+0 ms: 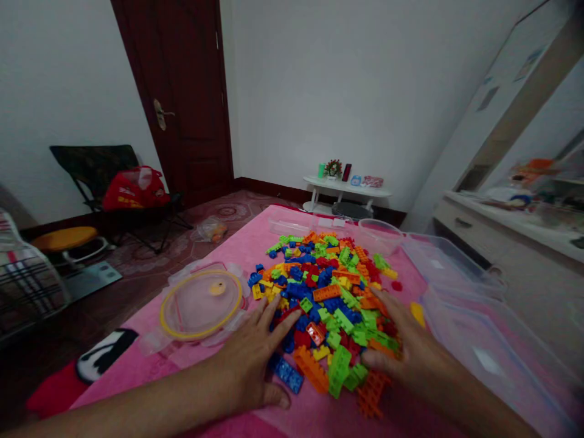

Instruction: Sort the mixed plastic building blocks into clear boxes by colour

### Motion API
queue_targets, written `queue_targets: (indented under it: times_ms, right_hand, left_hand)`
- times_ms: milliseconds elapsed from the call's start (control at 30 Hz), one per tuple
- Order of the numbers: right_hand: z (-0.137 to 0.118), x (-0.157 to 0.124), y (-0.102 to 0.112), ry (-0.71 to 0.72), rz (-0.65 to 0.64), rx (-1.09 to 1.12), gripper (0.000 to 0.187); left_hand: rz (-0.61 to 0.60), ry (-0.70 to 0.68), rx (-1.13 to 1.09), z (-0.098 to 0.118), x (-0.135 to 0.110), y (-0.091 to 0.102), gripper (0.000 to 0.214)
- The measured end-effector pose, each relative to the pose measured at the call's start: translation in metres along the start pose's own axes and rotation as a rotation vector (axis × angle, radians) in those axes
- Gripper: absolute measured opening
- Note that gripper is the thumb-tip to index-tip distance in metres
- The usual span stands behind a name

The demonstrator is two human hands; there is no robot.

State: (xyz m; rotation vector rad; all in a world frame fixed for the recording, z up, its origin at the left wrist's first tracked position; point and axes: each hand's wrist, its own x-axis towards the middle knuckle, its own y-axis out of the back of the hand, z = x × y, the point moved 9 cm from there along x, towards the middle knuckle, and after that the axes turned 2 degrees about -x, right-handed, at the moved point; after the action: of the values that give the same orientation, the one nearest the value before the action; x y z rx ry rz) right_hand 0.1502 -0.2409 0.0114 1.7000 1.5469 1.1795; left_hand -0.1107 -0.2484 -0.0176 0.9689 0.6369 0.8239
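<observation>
A big heap of toy building bricks in blue, green, orange, red and yellow lies on a pink cloth. At the heap's near left edge is my left hand, fingers spread and touching the bricks, with its thumb near a blue brick. On the right side, my right hand rests against the pile with thumb and fingers apart; some fingers are partly hidden. Neither hand is closed on a brick. Green and orange bricks lie between the two hands.
Left of the heap lies a round clear lid with a yellow ring. Clear plastic boxes stand along the right, and a clear round tub at the back. Beyond are a white side table, a folding chair and a door.
</observation>
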Motion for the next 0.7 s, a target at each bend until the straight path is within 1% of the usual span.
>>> queue_targets:
  times_ms: [67, 100, 167, 267, 333, 400, 467, 567, 633, 700]
  right_hand:
    - [0.009, -0.028, -0.017, 0.035, -0.030, -0.114, 0.104]
    - [0.012, -0.037, -0.024, 0.049, -0.017, -0.155, 0.106]
    - [0.017, -0.041, -0.037, 0.056, 0.021, -0.192, 0.104]
    - [0.019, -0.022, -0.045, 0.020, 0.091, -0.176, 0.093]
    - [0.013, -0.002, -0.041, 0.020, 0.141, -0.143, 0.085]
    - [0.005, 0.017, -0.034, 0.038, 0.188, -0.094, 0.078]
    - [-0.002, 0.036, -0.029, 0.049, 0.209, -0.033, 0.073]
    - [-0.008, 0.060, -0.027, 0.054, 0.214, 0.037, 0.066]
    - [-0.009, 0.071, -0.027, 0.053, 0.229, 0.044, 0.062]
    - [-0.007, 0.078, -0.026, 0.036, 0.246, 0.025, 0.059]
  left_hand:
    - [-0.032, 0.022, -0.019, -0.004, -0.003, -0.015, 0.115]
    - [-0.028, 0.025, -0.033, -0.005, 0.000, -0.019, 0.113]
    - [0.001, 0.023, -0.067, -0.004, 0.014, -0.022, 0.112]
    - [0.058, 0.012, -0.140, -0.001, 0.042, -0.021, 0.123]
    - [0.100, -0.015, -0.197, 0.004, 0.061, -0.018, 0.128]
    - [0.165, -0.061, -0.239, 0.011, 0.080, -0.012, 0.129]
    - [0.257, -0.092, -0.284, 0.017, 0.097, -0.002, 0.123]
    - [0.381, -0.059, -0.353, 0.019, 0.120, 0.015, 0.102]
    - [0.390, -0.021, -0.339, 0.019, 0.129, 0.025, 0.094]
    - [0.336, -0.004, -0.255, 0.022, 0.127, 0.034, 0.100]
